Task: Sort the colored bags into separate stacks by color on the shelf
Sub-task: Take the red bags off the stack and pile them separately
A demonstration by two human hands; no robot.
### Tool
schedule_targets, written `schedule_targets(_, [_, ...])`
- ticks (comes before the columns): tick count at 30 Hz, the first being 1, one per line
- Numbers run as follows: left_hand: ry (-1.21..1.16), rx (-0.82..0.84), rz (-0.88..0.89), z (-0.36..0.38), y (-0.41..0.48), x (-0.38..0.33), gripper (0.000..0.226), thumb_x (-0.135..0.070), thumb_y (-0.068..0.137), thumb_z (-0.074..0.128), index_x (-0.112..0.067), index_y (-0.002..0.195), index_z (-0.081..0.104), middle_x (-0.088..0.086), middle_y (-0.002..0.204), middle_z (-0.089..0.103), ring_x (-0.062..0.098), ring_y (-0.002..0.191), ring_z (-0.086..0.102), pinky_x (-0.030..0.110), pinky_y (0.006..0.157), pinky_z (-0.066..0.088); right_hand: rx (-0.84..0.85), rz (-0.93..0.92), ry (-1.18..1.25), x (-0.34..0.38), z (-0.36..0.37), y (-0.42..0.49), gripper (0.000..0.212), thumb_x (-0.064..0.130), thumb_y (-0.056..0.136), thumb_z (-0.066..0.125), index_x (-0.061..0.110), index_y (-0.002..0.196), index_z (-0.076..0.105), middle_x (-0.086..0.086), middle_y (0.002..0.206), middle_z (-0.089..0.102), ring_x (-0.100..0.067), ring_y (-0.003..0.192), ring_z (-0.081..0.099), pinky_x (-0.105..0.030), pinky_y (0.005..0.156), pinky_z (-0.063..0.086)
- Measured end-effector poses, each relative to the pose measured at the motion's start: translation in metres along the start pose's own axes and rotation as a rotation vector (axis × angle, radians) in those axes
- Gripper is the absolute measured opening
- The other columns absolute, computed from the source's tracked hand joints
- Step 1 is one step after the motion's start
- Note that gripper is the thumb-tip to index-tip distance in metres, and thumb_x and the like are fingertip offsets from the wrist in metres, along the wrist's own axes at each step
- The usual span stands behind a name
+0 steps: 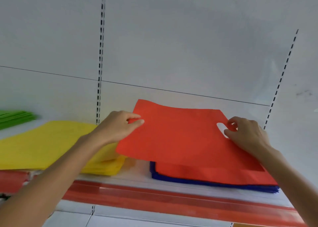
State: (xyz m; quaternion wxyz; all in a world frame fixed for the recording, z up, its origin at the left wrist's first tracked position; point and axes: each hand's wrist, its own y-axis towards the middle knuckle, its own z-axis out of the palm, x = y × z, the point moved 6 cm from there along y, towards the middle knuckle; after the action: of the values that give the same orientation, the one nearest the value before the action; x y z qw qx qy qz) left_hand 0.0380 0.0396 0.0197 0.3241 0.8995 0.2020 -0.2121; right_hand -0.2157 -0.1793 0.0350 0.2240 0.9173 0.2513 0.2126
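Observation:
I hold a flat red bag [175, 135] lifted above a mixed pile on the white shelf [134, 177]. My left hand [118, 125] pinches its left edge. My right hand [247, 132] grips it at the handle cut-out on the right. Under it lies another red bag [215, 173] on top of several blue bags [172, 178]. A stack of yellow bags [43, 144] lies to the left, partly behind my left forearm. Green bags [15, 116] are stacked at the far left.
The shelf has a red price strip [172, 197] along its front edge. A white back panel with slotted uprights [100, 63] rises behind the bags. Something red [12, 180] sits at the lower left edge, blurred.

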Motion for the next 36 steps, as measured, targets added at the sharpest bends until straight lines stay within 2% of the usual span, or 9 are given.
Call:
schedule_targets(3, [0.037,-0.001,0.027,-0.036,-0.013,0.042,0.034,-0.035,0.089,0.057,-0.028,0.122,0.06,-0.006,0.13,0.057,0.012,0.116,0.052,0.015,0.082,0.031,0.013,-0.046,0.003,0.046,0.006,-0.016,0.033,0.043,0.084,0.058,0.026,0.112,0.064,-0.002,0.113,0.065,-0.028,0.105,0.058,-0.034,0.082,0.044])
schedule_targets(8, [0.039,-0.017,0.093,-0.106,-0.033,0.132,0.031,-0.027,0.086,0.062,-0.028,0.117,0.063,-0.008,0.125,0.06,0.0,0.111,0.049,0.011,0.091,0.029,-0.019,-0.08,0.062,0.149,0.029,-0.048,0.035,0.048,0.084,0.056,0.026,0.109,0.065,0.0,0.109,0.067,-0.025,0.102,0.06,-0.035,0.083,0.047])
schedule_targets(10, [0.06,-0.012,0.091,-0.139,-0.032,0.171,0.031,-0.023,0.086,0.063,-0.026,0.117,0.064,-0.006,0.125,0.06,0.002,0.114,0.051,0.01,0.091,0.029,-0.028,-0.08,0.088,0.198,0.044,-0.06,0.038,0.051,0.084,0.055,0.024,0.108,0.065,-0.001,0.107,0.067,-0.025,0.101,0.06,-0.034,0.082,0.047])
schedule_targets(17, [0.098,0.031,0.019,-0.221,-0.04,0.282,0.034,-0.023,0.087,0.062,-0.024,0.121,0.062,-0.003,0.129,0.058,0.009,0.121,0.051,0.01,0.092,0.028,0.033,-0.068,0.076,0.332,0.081,-0.085,0.035,0.042,0.086,0.057,0.023,0.115,0.063,-0.004,0.111,0.066,-0.027,0.102,0.059,-0.035,0.081,0.048])
schedule_targets(25, [0.163,0.035,-0.059,-0.274,-0.056,0.368,0.04,-0.029,0.09,0.058,-0.025,0.129,0.054,-0.007,0.135,0.051,0.007,0.126,0.045,0.011,0.092,0.028,0.018,-0.175,0.055,0.442,0.109,-0.083,0.034,0.041,0.086,0.057,0.025,0.115,0.062,-0.003,0.113,0.065,-0.026,0.103,0.059,-0.036,0.082,0.048])
schedule_targets(30, [0.132,-0.037,-0.081,-0.324,-0.053,0.422,0.038,-0.031,0.088,0.059,-0.026,0.126,0.057,-0.007,0.134,0.053,0.007,0.125,0.046,0.014,0.094,0.029,0.003,-0.225,0.067,0.514,0.122,-0.084,0.032,0.04,0.086,0.056,0.026,0.114,0.062,-0.003,0.111,0.065,-0.026,0.102,0.059,-0.034,0.08,0.045])
schedule_targets(36, [0.077,-0.026,-0.074,-0.375,-0.061,0.493,0.032,-0.033,0.091,0.053,-0.027,0.122,0.06,-0.006,0.131,0.056,0.008,0.124,0.047,0.016,0.095,0.029,0.013,-0.207,0.049,0.589,0.134,-0.103,0.031,0.044,0.086,0.053,0.027,0.111,0.062,0.001,0.11,0.065,-0.025,0.102,0.058,-0.031,0.073,0.039])
